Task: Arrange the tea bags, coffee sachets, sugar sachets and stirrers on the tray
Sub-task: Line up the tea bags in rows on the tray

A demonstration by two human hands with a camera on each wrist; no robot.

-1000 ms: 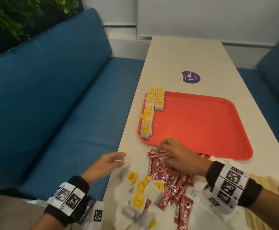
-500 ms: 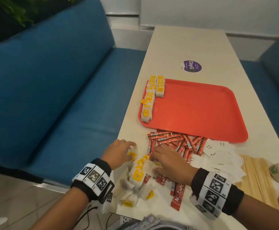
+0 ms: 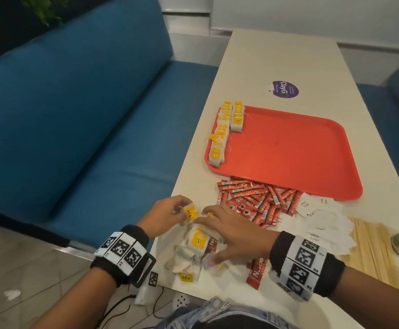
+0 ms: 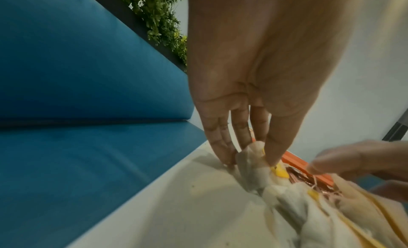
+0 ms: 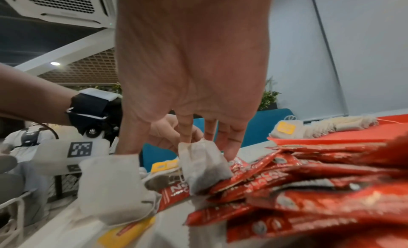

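White table [image 3: 277, 55], left hand [image 3: 163, 216] pinching tea bag [image 4: 251, 157] at fingertips, right hand [image 3: 234, 233] spread flat over tea-bag pile [image 3: 193, 252]

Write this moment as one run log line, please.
left hand: pinches tea bag | right hand: on tea bag pile | tray: tea bags only

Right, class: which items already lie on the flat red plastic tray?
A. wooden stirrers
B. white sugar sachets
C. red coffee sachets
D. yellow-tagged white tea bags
D: only the yellow-tagged white tea bags sit in rows along the left edge of the flat red plastic tray; everything else is on the table.
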